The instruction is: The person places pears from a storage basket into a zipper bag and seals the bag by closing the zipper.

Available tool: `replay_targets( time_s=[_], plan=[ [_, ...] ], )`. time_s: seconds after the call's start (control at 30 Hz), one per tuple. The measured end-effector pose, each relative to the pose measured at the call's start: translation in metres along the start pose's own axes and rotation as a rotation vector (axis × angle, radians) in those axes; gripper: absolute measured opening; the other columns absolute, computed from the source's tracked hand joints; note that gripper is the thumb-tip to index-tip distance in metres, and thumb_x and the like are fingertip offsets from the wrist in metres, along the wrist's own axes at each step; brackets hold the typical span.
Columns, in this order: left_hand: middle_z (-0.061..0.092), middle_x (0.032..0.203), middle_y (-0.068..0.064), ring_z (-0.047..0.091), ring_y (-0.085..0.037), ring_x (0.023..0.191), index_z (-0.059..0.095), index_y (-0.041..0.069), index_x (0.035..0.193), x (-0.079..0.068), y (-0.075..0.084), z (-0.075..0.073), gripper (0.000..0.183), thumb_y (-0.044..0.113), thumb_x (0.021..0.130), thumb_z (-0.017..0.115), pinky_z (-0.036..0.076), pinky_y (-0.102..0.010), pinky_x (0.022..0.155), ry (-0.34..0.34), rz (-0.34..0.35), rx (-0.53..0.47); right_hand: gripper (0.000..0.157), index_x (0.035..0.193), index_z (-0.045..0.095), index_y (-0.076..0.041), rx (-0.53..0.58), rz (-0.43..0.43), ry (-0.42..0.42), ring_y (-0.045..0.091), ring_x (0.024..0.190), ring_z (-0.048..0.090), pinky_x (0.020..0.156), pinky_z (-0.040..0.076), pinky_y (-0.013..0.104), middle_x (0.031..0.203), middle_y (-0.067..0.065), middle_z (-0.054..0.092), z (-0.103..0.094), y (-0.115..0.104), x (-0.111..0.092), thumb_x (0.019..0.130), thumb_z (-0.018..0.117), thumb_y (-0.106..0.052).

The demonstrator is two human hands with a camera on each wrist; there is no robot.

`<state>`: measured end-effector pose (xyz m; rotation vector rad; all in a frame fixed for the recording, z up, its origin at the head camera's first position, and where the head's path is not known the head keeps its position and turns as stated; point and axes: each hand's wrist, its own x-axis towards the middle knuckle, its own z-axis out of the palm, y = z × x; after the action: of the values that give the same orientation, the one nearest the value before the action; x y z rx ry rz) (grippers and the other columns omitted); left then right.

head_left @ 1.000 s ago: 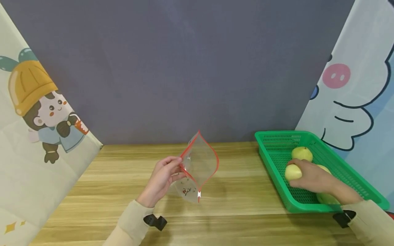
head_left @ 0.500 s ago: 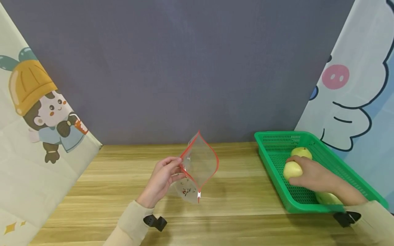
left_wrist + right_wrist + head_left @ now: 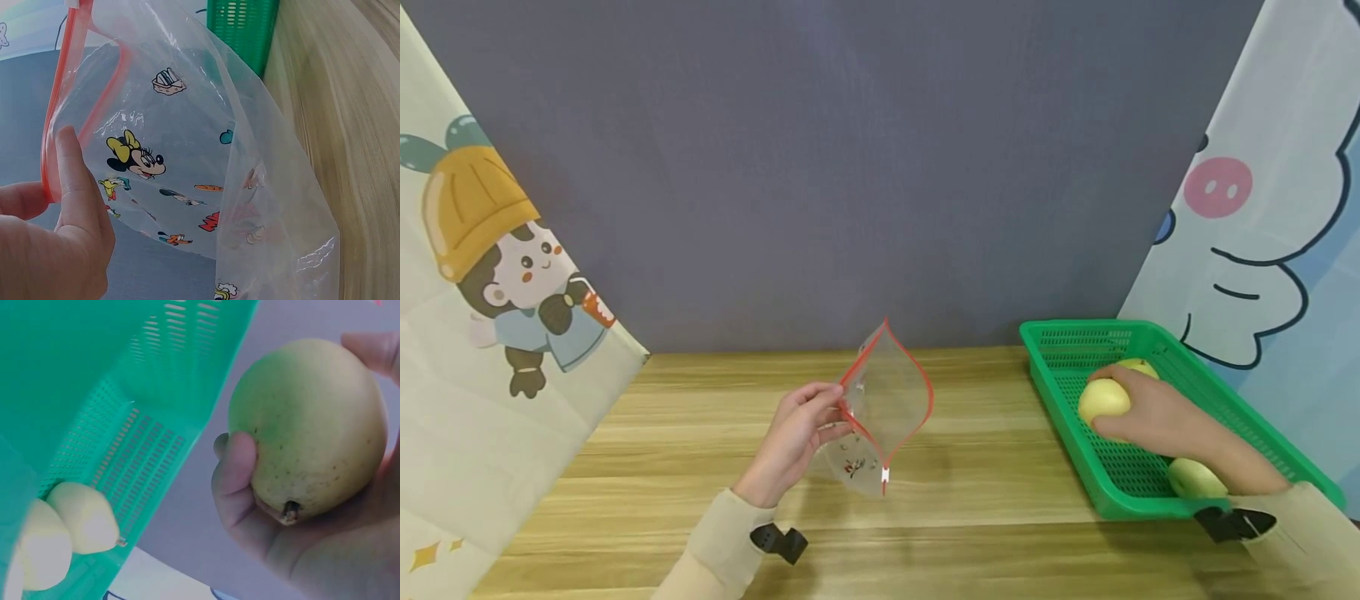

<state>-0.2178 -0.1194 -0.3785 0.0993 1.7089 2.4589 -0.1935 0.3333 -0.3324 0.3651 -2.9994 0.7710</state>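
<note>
My left hand (image 3: 793, 433) pinches the red zip edge of a clear plastic zip bag (image 3: 891, 404) between thumb and fingers. The bag's mouth gapes toward the right, with a white slider (image 3: 885, 474) at its lower end. Cartoon prints show on the bag's wall (image 3: 140, 162) in the left wrist view. Over the green basket (image 3: 1157, 506), my right hand (image 3: 1165, 425) grips a pale yellow-green pear (image 3: 1101, 400). Fingers and thumb wrap the pear (image 3: 312, 437) in the right wrist view, its short stem showing.
More pears lie in the basket, one near its front (image 3: 1197, 479) and another at the back (image 3: 1140, 367), partly behind the right hand. A wooden table (image 3: 970, 492) carries the basket. A grey backdrop (image 3: 850, 167) and printed side cloths enclose the table.
My right hand has lifted the pear a little and shifted it left within the basket area, uncovering more of the front pear. The left hand and bag have barely moved.
</note>
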Motion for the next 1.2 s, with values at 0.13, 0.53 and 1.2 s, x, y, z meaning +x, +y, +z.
replay_targets(
  time_s=[0.13,0.53,1.2],
  plan=[
    [0.063,0.088,-0.007,0.066,-0.018,0.077,0.062,-0.005,0.109,0.0,0.0,0.0,0.017,0.01,0.101,0.062,0.063,-0.038,0.08,0.001,-0.002,0.003,0.06,0.133,0.052,0.001,0.003,0.006,0.009,0.018,0.068,0.052,0.054,0.044,0.033,0.093,0.006,0.059,-0.001,-0.008,0.002,0.081,0.073,-0.02],
    [0.063,0.089,-0.008,0.066,-0.018,0.078,0.062,-0.005,0.11,-0.001,0.0,0.0,0.017,0.01,0.101,0.062,0.063,-0.038,0.08,0.001,-0.002,0.003,0.061,0.136,0.051,-0.001,0.041,0.012,0.033,0.02,0.07,0.054,0.055,0.046,0.035,0.097,0.009,0.061,0.0,-0.03,0.007,0.084,0.073,-0.024],
    [0.063,0.089,-0.008,0.066,-0.019,0.078,0.061,-0.008,0.113,-0.002,0.0,0.0,0.022,0.011,0.101,0.063,0.063,-0.038,0.08,0.019,0.011,0.009,0.06,0.137,0.051,-0.005,0.115,-0.04,0.063,0.022,0.077,0.056,0.059,0.048,0.035,0.109,0.012,0.062,0.001,-0.064,0.015,0.085,0.073,-0.025]
  ],
)
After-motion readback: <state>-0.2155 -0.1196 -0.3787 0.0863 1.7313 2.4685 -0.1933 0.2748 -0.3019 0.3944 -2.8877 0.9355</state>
